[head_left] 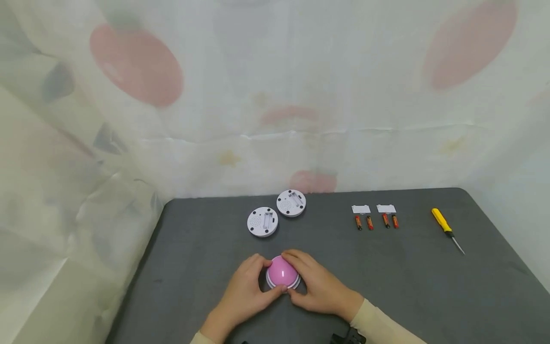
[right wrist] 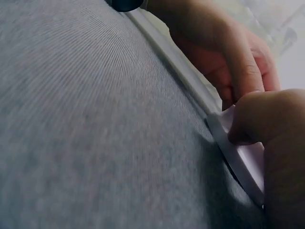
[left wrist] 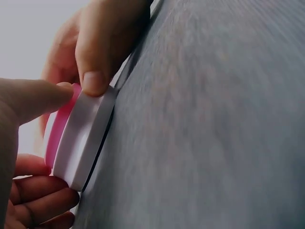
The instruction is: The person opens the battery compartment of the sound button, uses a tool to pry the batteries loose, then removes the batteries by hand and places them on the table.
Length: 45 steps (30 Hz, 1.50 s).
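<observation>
A round push button with a pink dome (head_left: 282, 271) and a white base (left wrist: 78, 143) sits on the grey table in front of me. From the left, my left hand (head_left: 245, 290) grips its side, with the thumb at the near edge and fingers round the far side. My right hand (head_left: 319, 287) holds the opposite side the same way, its thumb against the white rim. The two thumbs nearly meet at the front. In the left wrist view the base stands close over the table surface.
Behind the hands lie two white button bases (head_left: 262, 221) (head_left: 291, 203), underside up, showing battery slots. To the right are two white battery covers (head_left: 361, 209) (head_left: 386, 209), several small batteries (head_left: 369, 222) and a yellow-handled screwdriver (head_left: 441, 220). A patterned curtain (head_left: 275, 95) hangs behind.
</observation>
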Tool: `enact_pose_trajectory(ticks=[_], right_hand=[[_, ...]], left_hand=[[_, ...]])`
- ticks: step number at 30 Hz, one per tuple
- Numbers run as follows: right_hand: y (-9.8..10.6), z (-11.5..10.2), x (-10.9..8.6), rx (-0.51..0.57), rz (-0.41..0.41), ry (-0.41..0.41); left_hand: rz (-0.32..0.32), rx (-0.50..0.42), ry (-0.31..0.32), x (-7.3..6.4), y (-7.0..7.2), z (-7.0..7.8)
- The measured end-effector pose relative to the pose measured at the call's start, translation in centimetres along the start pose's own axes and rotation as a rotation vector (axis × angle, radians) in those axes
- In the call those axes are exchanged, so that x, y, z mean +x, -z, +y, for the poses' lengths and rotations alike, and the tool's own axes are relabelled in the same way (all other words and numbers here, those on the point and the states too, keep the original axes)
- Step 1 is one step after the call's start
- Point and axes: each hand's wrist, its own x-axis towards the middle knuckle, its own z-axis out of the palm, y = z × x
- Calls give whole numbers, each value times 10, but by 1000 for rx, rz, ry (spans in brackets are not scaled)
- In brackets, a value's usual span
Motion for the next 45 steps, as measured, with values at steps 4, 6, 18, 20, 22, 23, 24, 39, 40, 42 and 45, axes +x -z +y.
enact_pose_trajectory(ticks=[4, 6, 18, 20, 22, 23, 24, 39, 40, 42, 45], right_hand=[[5, 3, -4, 4, 13, -25], [7, 6, -6, -13, 36, -35], [6, 12, -4, -57, 155, -50], [5, 12, -3, -48, 158, -56], [5, 13, -3, -44, 162, -58], [4, 13, -2, -43, 166, -56], [4, 13, -2, -41, 168, -54], [5, 16, 2, 169, 299, -135], [5, 16, 2, 199, 314, -144], [5, 16, 2, 257, 332, -168], [7, 15, 2, 326, 351, -199]], left_hand=[[-33, 1, 29, 13, -13, 8], [-53, 5, 39, 20, -19, 13], [-34, -25, 45, 32, -42, 15], [-28, -41, 39, 29, -43, 12], [-22, -58, 35, 27, -45, 9], [-22, -67, 35, 26, -45, 8], [-25, -73, 36, 26, -45, 7], [-69, -152, 16, 27, -36, 5], [-82, -162, 28, 27, -35, 5], [-101, -185, 51, 27, -35, 5], [-114, -210, 95, 27, -36, 5]])
